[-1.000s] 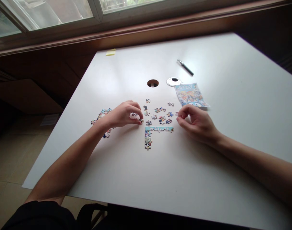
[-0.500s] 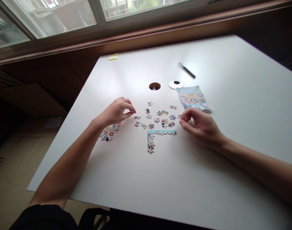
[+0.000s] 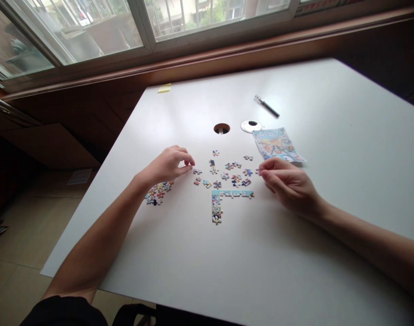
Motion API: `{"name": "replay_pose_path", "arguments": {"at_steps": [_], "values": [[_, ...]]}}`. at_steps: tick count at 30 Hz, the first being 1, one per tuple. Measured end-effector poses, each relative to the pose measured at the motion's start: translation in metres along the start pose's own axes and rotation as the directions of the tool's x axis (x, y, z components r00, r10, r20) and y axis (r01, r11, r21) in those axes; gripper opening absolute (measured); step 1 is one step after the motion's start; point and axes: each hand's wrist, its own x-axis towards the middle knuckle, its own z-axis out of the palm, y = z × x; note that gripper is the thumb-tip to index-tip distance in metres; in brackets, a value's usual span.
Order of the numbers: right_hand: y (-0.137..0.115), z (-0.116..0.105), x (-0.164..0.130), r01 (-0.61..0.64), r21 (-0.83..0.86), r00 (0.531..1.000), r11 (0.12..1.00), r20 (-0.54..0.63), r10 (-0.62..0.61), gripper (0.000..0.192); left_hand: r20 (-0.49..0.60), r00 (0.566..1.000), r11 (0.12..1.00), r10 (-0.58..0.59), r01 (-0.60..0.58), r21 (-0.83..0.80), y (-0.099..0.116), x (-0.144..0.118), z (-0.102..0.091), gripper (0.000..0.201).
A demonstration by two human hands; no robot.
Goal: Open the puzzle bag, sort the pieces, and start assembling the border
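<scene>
Left hand [image 3: 168, 164], fingertips pinched together, has lifted off the loose pieces [image 3: 227, 173] it covered a second ago; whether it holds one cannot be told. Right hand [image 3: 288, 183] loosely curled beside them. Assembled corner [image 3: 220, 201] lies just below, pile [image 3: 157, 192] under left wrist, on table [image 3: 295, 253].

Small colourful loose puzzle pieces [image 3: 232, 172] lie scattered flat on the white table, just beyond a joined L-shaped section [image 3: 223, 199]: a pale blue strip running sideways with a short leg toward the person. A heap of pieces [image 3: 157, 192] sits left of these. One loose piece [image 3: 197, 171] lies nearest, possibly face up.
</scene>
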Motion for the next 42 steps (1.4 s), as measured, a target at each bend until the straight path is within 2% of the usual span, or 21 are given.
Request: {"name": "replay_pose_path", "arguments": {"at_steps": [3, 8, 14, 20, 23, 27, 30, 32, 36, 42], "values": [[0.002, -0.001, -0.001, -0.054, 0.061, 0.998, 0.997, 0.025, 0.053, 0.060, 0.012, 1.000, 1.000, 0.021, -0.021, -0.002, 0.000, 0.000, 0.000, 0.013], [0.003, -0.003, -0.002, -0.085, 0.161, 0.996, 0.983, 0.020, 0.083, 0.047, 0.003, 0.999, 0.999, 0.040, -0.040, 0.003, 0.001, 0.001, 0.000, 0.013], [0.006, -0.006, -0.003, -0.053, 0.228, 0.996, 0.972, 0.088, 0.033, 0.031, 0.013, 0.999, 0.999, 0.041, -0.041, -0.010, 0.007, 0.001, 0.006, 0.011], [0.001, -0.005, 0.001, 0.020, 0.206, 0.995, 0.978, 0.091, -0.040, 0.025, 0.011, 0.999, 0.999, 0.042, -0.041, -0.034, 0.008, 0.004, 0.008, 0.007], [-0.002, -0.004, 0.003, 0.033, 0.182, 0.995, 0.983, 0.090, -0.050, 0.026, 0.023, 0.997, 0.995, 0.073, -0.071, -0.075, 0.020, 0.002, -0.001, 0.003], [-0.003, -0.003, 0.004, 0.037, 0.158, 0.996, 0.987, 0.072, -0.049, 0.028, 0.054, 0.987, 0.976, 0.151, -0.140, -0.165, 0.058, -0.014, -0.007, 0.005], [-0.002, -0.003, 0.004, 0.038, 0.151, 0.996, 0.988, 0.071, -0.049, 0.028, 0.102, 0.971, 0.968, 0.218, -0.201, -0.151, 0.087, -0.037, 0.009, 0.005], [-0.002, -0.002, 0.004, 0.040, 0.145, 0.996, 0.989, 0.074, -0.052, 0.028, 0.104, 0.965, 0.967, 0.242, -0.232, -0.102, 0.098, -0.051, 0.025, 0.005], [-0.002, -0.002, 0.005, 0.056, 0.118, 0.995, 0.991, 0.076, -0.065, 0.030, 0.092, 0.967, 0.972, 0.236, -0.236, -0.006, 0.101, -0.062, 0.047, 0.009], [-0.001, -0.002, 0.004, 0.097, 0.078, 0.991, 0.992, 0.087, -0.103, 0.030, 0.056, 0.970, 0.971, 0.236, -0.237, 0.024, 0.097, -0.060, 0.046, 0.012]]}}
